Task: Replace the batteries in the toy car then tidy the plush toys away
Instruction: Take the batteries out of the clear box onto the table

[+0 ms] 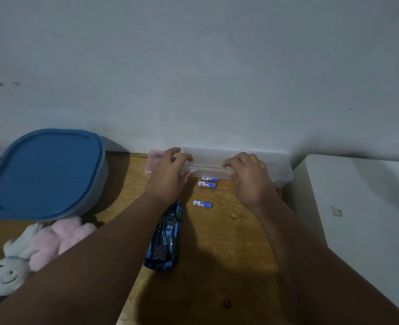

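On table (219, 245) | left hand (170, 173), right hand (248, 178) grip box (209, 164) | batteries (202, 204): print blurred

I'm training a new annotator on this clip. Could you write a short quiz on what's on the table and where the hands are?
1. How many batteries show on the table?
2. True or false: the left hand and the right hand both hold the clear box.
3. The plush toys lie: A) beside the blue-lidded tub; B) inside the clear box; C) under the right hand.

Key: 1 three; 2 true; 3 A.
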